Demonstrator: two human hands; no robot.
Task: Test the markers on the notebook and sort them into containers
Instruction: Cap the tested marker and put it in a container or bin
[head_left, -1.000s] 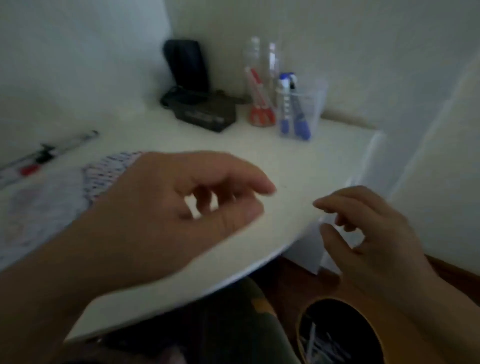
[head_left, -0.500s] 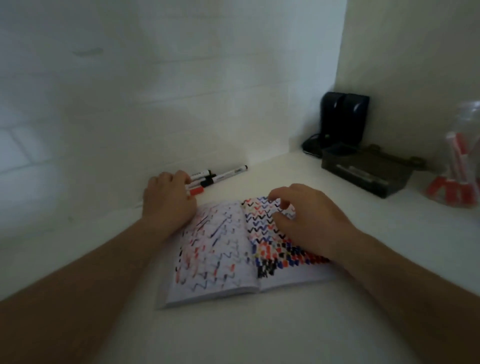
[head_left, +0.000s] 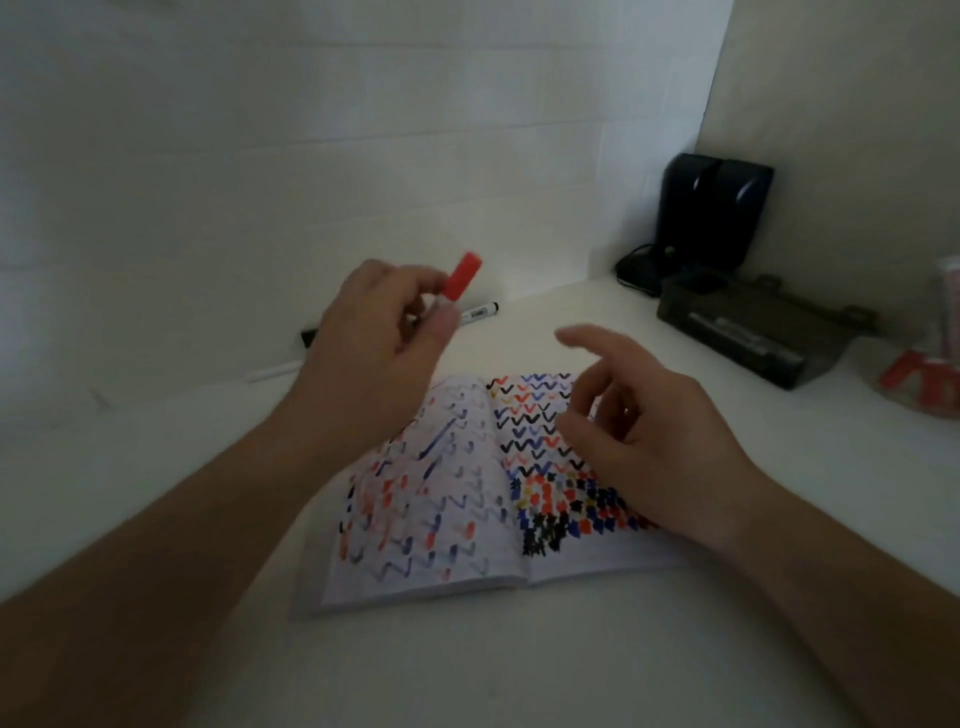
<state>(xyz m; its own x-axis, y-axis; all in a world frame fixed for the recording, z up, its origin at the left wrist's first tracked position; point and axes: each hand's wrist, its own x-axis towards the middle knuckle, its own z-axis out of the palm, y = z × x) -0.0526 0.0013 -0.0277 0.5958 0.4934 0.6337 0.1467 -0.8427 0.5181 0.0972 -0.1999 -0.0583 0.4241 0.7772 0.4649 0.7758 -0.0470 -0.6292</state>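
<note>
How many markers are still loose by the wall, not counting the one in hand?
2. A black-capped marker lies by the wall beyond the left hand, which holds the red-capped marker. Another pokes out left of it, partly hidden. More may be hidden.

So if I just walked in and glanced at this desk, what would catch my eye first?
Probably the open notebook in the middle of the white desk, its pages crowded with red, blue and black zigzag marks. Next, the red marker that the left hand holds up above the notebook's far left corner, while the right hand hovers over the right page holding nothing. A black-capped marker lies by the wall behind.
</note>
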